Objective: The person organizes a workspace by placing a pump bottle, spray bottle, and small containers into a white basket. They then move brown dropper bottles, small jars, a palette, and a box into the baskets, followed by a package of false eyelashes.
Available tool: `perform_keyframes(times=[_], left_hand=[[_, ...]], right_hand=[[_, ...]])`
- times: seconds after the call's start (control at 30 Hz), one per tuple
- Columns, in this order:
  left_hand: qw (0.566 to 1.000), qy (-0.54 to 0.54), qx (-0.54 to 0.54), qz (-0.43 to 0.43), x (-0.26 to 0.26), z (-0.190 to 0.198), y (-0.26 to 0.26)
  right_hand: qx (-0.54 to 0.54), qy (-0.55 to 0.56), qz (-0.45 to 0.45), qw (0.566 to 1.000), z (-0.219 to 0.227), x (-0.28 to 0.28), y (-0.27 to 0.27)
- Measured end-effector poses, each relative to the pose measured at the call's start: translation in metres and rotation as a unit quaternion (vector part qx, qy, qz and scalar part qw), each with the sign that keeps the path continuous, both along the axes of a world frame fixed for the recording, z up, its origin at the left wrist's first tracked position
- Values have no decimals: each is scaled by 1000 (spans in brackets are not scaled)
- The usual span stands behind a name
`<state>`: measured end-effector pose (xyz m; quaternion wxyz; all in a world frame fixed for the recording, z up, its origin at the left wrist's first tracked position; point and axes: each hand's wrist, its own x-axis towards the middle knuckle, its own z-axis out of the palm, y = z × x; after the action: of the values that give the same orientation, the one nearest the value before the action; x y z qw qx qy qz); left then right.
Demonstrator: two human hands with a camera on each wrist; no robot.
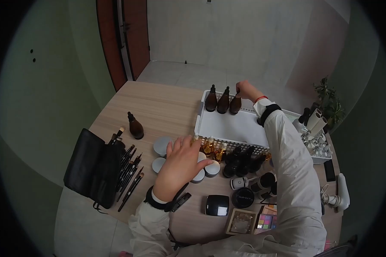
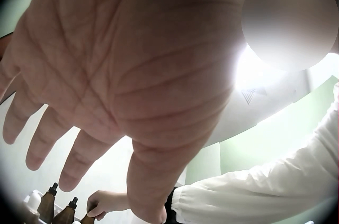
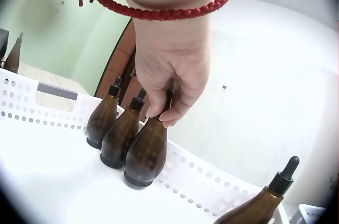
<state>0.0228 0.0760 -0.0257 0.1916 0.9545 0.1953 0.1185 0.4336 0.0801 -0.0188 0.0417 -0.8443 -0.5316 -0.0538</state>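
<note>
My right hand [image 1: 248,90] pinches the black dropper top of a brown glass dropper bottle [image 3: 146,152] inside the white basket [image 1: 198,122]. Two matching bottles [image 1: 211,101] stand upright beside it in a row along the far wall. Another brown dropper bottle [image 3: 254,208] shows at the lower right of the right wrist view; my right arm mostly hides it in the head view. My left hand [image 1: 180,162], fingers spread and palm down, hovers over silver-lidded jars [image 1: 162,145] and small amber bottles [image 1: 220,153]. A lone brown dropper bottle [image 1: 136,127] stands on the table to its left.
A black brush case [image 1: 88,160] with makeup brushes [image 1: 131,171] lies at left. Black bottles [image 1: 240,165], a black compact [image 1: 217,205] and an eyeshadow palette [image 1: 267,221] sit in front of the basket. A second white basket [image 1: 324,159] holding bottles and a plant [image 1: 328,103] are at right.
</note>
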Motion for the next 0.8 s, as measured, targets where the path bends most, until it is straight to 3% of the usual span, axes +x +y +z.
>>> perform_keyframes(times=[0.37,0.43,0.47,0.5,0.57,0.63,0.7,0.8], left_hand=[[1000,-10,-3,-1,2,-5,2],[1000,-19,12,-1,1,-7,1],[1000,-27,11,-6,-1,-6,0],[999,-34,11,-9,-2,-5,-1],[999,-36,17,7,-2,-7,-5],[999,-29,18,-9,-1,-8,-7],[999,-40,33,-11,-6,-8,-14],[995,-78,31,-54,-13,-1,-17]], right_hand=[[-14,117,-34,992,5,5,-4],[7,-89,31,996,19,-5,-1],[3,-94,8,996,32,-12,7],[-2,-97,-13,995,49,-28,16],[43,-61,43,996,76,-68,36],[73,-26,161,984,94,-125,57],[43,39,261,964,96,-182,80],[-43,42,307,950,80,-258,112]])
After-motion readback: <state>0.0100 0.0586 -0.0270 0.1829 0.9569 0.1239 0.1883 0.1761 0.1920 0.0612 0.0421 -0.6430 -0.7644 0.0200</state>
